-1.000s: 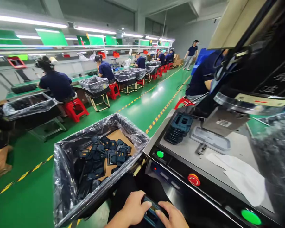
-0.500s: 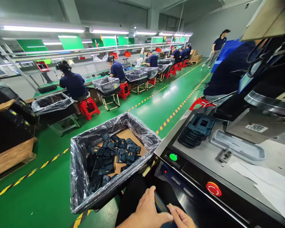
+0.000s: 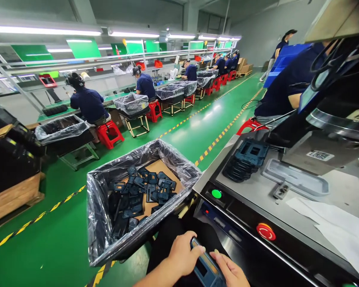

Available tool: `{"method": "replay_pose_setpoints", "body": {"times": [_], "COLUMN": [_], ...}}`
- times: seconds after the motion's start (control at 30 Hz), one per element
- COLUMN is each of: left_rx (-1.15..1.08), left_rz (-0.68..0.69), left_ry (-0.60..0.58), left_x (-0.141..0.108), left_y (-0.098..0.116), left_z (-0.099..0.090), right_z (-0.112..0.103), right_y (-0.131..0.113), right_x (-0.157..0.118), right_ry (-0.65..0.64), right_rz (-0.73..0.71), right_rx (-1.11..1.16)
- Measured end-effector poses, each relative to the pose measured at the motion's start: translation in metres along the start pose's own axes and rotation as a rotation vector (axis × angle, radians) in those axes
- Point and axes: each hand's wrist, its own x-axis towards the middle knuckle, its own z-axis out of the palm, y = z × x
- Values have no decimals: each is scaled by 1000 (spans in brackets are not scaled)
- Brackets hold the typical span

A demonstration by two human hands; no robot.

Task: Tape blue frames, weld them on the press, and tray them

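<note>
Low in the view, above my lap, a dark blue plastic housing part [image 3: 208, 266] with a rectangular opening is held between both hands. My left hand [image 3: 184, 252] is closed on its left edge, thumb across the top face. From the right, my right hand [image 3: 229, 270] pinches the opposite edge. Left of my knees stands a bin [image 3: 95, 213] lined with clear plastic, with many similar dark plastic parts [image 3: 151, 187] lying loose over cardboard. A stack of like parts [image 3: 247, 155] sits on the metal machine table to the right.
The machine table [image 3: 215, 175] carries a green button [image 3: 216, 193], a red emergency stop [image 3: 266, 231], a grey tray [image 3: 296, 179] and white paper [image 3: 338, 227]. A co-worker [image 3: 287, 87] sits behind the machine. Other people work along the bench beyond, among lined bins and red stools [image 3: 109, 133].
Both hands have raised the plastic part slightly, and more of its face and opening now shows. My left thumb has shifted onto it. The standing person at the back has moved right, behind the blue bins.
</note>
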Motion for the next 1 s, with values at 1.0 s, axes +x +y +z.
{"method": "replay_pose_setpoints", "body": {"times": [1.0], "left_rx": [-962], "left_rz": [-208], "left_ry": [32], "left_x": [-11], "left_y": [17], "left_z": [-24], "right_z": [-37], "right_y": [-34], "right_x": [-20], "right_ry": [-220], "right_rz": [-528], "right_rx": [-523]}}
